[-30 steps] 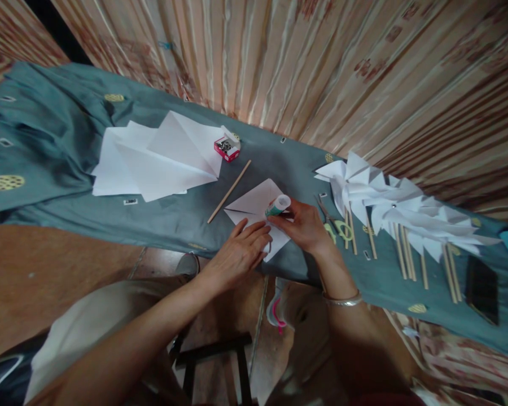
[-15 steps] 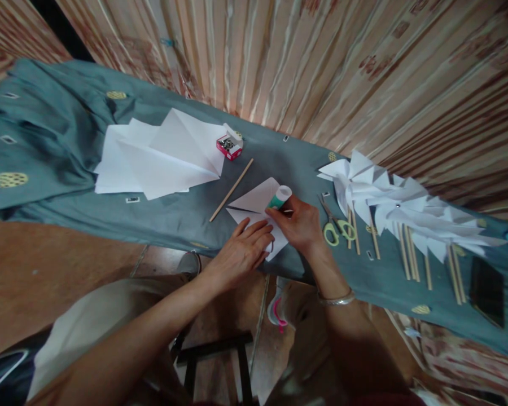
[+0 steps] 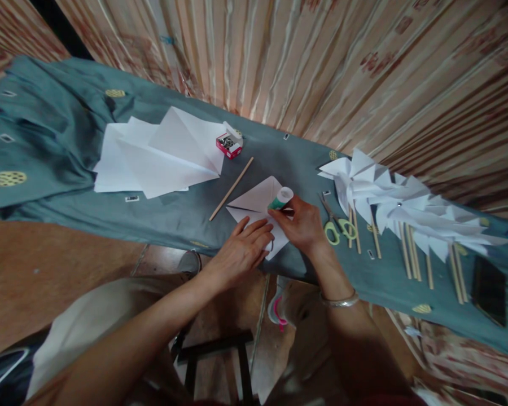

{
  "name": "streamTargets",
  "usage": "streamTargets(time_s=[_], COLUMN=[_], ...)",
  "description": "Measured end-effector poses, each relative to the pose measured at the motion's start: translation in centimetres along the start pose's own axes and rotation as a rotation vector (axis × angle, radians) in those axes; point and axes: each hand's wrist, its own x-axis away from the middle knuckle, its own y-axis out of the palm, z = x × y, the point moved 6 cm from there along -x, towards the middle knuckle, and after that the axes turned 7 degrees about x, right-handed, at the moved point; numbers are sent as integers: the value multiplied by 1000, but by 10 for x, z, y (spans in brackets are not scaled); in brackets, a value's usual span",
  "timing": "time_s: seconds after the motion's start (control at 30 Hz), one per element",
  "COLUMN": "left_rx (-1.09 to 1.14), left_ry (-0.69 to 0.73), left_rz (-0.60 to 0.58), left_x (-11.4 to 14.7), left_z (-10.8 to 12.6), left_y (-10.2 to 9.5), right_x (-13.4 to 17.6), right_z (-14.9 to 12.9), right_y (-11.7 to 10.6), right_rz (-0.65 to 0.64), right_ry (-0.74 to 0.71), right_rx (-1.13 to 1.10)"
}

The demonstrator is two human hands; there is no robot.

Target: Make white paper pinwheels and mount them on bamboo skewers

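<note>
My right hand (image 3: 300, 223) grips a green and white glue stick (image 3: 281, 197), its lower end against the middle of a white paper square (image 3: 256, 194). Slits run into the square from its corners. Spread flat over the near part of that paper, my left hand (image 3: 248, 245) presses it to the cloth. Left of the square lies a thin wooden stick (image 3: 231, 189). Just right of my right hand are scissors (image 3: 336, 225) with light green handles.
White paper pinwheels (image 3: 406, 206) on sticks lie in a row at the right, with a dark phone (image 3: 489, 290) past them. Stacked white paper sheets (image 3: 152, 152) and an open red box (image 3: 228, 146) of small metal pins are at the left. A green cloth (image 3: 173, 223) covers the narrow table.
The glue stick and my right hand have shifted very slightly to the right over the paper. My left hand stays in place.
</note>
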Motion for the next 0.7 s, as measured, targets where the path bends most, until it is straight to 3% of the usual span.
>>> streamTargets(time_s=[0.7], left_rx=[-8], left_ry=[2], left_rz=[0], left_x=[1], left_z=[-1], left_y=[2], right_x=[2], right_z=[4], right_y=[-1], right_rz=[-74], right_ry=[-36], right_rx=[10])
